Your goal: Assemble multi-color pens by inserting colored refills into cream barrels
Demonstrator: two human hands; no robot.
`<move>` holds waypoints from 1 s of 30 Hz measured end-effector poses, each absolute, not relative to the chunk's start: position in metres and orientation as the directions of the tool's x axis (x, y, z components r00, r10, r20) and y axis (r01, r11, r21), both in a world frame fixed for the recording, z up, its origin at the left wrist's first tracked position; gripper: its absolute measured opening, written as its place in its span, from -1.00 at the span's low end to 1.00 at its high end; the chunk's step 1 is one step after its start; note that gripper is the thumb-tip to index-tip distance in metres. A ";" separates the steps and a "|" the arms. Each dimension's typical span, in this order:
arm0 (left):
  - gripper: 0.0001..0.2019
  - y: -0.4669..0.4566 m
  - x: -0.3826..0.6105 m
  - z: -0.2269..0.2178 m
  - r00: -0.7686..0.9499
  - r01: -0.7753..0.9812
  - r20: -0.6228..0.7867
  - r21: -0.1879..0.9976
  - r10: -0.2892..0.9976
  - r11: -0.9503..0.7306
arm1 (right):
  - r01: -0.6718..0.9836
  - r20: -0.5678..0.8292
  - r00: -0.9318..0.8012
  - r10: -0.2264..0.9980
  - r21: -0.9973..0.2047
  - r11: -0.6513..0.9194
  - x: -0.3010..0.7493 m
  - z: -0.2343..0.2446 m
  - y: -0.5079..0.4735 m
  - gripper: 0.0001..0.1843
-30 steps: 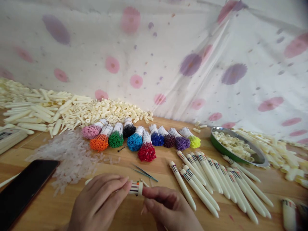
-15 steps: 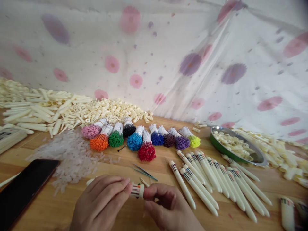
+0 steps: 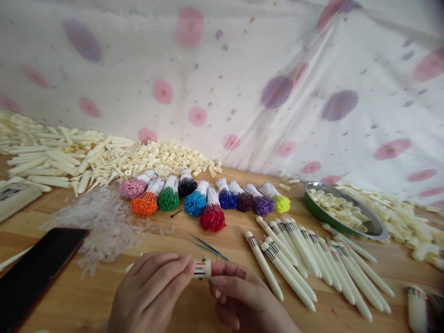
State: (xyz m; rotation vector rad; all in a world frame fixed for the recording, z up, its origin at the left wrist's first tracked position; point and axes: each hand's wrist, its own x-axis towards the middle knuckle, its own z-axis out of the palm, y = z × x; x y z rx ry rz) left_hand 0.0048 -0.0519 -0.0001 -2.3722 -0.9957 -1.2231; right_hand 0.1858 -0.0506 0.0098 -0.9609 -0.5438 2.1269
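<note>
Low in the middle, my left hand is wrapped round a cream multicolour pen. The pen's slotted end, with coloured sliders in it, sticks out to the right past the fingertips. My right hand meets that end, index finger and thumb closed at its rim, the other fingers curled below. Most of the barrel is hidden inside my left hand. Just behind the hands lie metal tweezers. Several bundles of coloured refills stand in a row further back, among them a red bundle and an orange bundle.
Finished-looking cream pens lie in rows at right. Behind them sits a green-sided metal dish of slotted parts. A heap of clear small tubes, a black phone and piles of cream pen parts occupy the left.
The right hand's thumb and fingers have shifted at the pen's end, and its lower fingers now show more. The pen and both hands sit slightly further right in view.
</note>
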 end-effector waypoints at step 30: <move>-0.74 -0.045 0.018 -0.005 0.383 0.732 0.786 0.063 0.486 -0.679 | -0.547 -0.460 -0.199 0.865 -0.681 -0.488 0.172 -0.009 -0.049 -0.57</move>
